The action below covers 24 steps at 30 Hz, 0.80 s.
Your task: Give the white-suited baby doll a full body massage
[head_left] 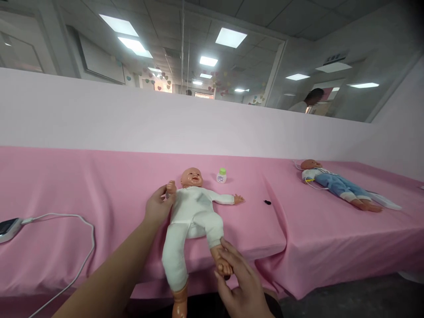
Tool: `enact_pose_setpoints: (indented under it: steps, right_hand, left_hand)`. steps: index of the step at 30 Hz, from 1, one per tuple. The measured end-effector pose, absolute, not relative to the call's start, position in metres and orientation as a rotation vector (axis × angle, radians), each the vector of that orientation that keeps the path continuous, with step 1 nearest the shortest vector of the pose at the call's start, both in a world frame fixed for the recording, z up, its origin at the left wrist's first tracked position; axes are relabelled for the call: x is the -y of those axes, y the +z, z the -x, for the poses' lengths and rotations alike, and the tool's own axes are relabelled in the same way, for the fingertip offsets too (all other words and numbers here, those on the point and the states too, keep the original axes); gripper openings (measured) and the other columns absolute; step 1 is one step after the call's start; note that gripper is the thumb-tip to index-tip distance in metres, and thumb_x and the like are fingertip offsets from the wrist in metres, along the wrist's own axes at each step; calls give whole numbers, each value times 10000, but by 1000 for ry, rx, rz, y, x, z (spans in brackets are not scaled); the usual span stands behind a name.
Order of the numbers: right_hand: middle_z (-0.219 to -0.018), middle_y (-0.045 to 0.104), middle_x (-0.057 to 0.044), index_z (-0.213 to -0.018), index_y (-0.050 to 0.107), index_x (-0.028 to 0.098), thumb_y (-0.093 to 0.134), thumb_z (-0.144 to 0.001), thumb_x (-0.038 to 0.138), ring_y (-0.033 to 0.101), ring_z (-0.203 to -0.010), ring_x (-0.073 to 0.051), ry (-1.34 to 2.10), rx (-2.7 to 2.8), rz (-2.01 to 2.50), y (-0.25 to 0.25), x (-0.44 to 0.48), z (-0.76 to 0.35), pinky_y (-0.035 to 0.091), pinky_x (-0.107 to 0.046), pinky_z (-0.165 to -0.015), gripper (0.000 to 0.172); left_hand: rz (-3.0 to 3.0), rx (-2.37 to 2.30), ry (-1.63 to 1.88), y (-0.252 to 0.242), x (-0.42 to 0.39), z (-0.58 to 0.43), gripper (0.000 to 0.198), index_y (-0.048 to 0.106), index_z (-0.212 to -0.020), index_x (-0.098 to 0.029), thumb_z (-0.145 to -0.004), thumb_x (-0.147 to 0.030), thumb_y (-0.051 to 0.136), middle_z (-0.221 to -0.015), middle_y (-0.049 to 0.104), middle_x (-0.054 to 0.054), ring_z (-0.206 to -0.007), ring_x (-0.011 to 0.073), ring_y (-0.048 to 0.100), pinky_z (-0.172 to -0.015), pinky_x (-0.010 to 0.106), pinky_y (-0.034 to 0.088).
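A baby doll (194, 207) in a white suit lies on its back on the pink cloth (126, 176), its legs reaching over the front edge. My left hand (160, 203) is closed around the doll's raised hand, at the left of its body. Lower down, my right hand (243, 280) holds the doll's foot (221, 261) between thumb and fingers. Just beyond the doll's outstretched arm stands a small white bottle (221, 176) with a green cap. A small black object (267, 202) rests on the cloth to the right; its kind is unclear.
At the left lies a white handheld device (10, 229) with a cable (93, 238) trailing over the table edge. A second doll (338, 183) in blue trousers lies on the right-hand table. Behind a window (232, 66) a person (309, 101) is partly visible.
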State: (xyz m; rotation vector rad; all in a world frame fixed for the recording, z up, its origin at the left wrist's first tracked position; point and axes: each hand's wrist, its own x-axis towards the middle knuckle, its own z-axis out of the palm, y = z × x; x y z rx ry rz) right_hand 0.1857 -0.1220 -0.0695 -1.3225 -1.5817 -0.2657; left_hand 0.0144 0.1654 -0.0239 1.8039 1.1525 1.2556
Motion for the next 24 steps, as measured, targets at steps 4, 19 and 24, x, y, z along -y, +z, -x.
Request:
enact_pose_setpoints:
  steps: [4, 19, 24]
  right_hand:
    - [-1476, 613, -99, -1444, 579, 267, 601, -925, 143, 648, -1312, -261, -142, 1524, 1382, -46, 96, -184, 606, -390, -1043, 534]
    - [-1465, 622, -103, -1397, 606, 243, 607, -873, 123, 639, -1323, -256, -92, 1494, 1353, -41, 48, -177, 601, -387, -1050, 537]
    - [-1429, 647, -118, -1416, 574, 232, 607, -874, 110, 655, -1304, -263, -235, 1528, 1355, -51, 93, -190, 596, -388, -1048, 556]
  left_hand:
    - [-2216, -1068, 1106, -25, -161, -20, 412, 758, -1234, -301, -849, -436, 701, -1278, 736, 33, -1199, 290, 641, -1061, 418, 493]
    - [-1972, -1108, 1180, -21, -159, -19, 384, 730, -1240, -295, -906, -466, 650, -1202, 754, 29, -1056, 267, 695, -937, 379, 537]
    - [-1444, -1202, 1391, -25, -176, -8, 434, 712, -1023, -193, -921, -606, 629, -916, 752, 62, -913, 285, 699, -808, 385, 573]
